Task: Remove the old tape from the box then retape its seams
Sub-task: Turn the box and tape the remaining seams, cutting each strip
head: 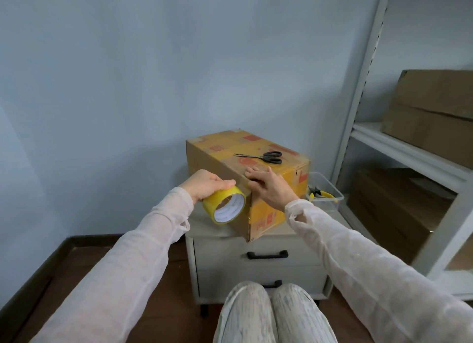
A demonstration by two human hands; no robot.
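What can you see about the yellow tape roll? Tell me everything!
The tape roll is a wide ring of shiny yellow tape on a white core with faint print inside. The left hand grips it from above, fingers curled over its top. It stands on edge against the left side of the cardboard box, near the front corner, hole facing the camera.
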